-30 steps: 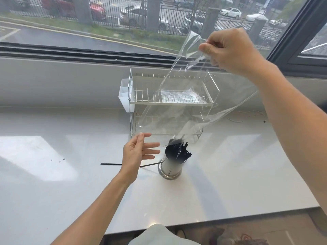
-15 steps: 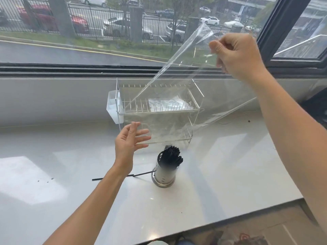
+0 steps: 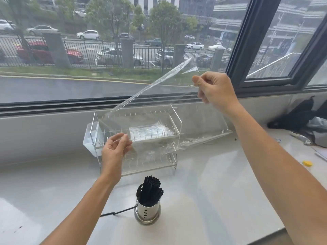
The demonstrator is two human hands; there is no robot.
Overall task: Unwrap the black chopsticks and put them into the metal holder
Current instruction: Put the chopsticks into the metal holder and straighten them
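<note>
1. The right hand (image 3: 215, 88) is raised in front of the window, fingers curled and thumb pinching the upper edge of a clear plastic wrapper (image 3: 152, 110).
2. The left hand (image 3: 114, 150) is lower, palm turned up, fingers loosely bent at the wrapper's lower edge; whether it actually grips the film is hard to make out, since the film is see-through.
3. The wrapper is thin, glossy and creased, stretched in a slanting sheet between the two hands, with a wrinkled fold trailing to the right.
4. The black chopsticks (image 3: 151, 189) stand bunched upright in the metal holder (image 3: 147, 209), their slim matt ends fanning above its rim.
5. The holder is a shiny cylinder with small slots and a flared base, standing on the pale, smooth counter (image 3: 221, 191) in front of the rack.
6. One more black stick (image 3: 117, 212) lies flat on the counter, its end touching the holder's left side.
7. Behind stands a two-tier wire dish rack (image 3: 138, 138), partly blurred by the film.
8. At the right edge, dark bags (image 3: 300, 117) are cut off.
</note>
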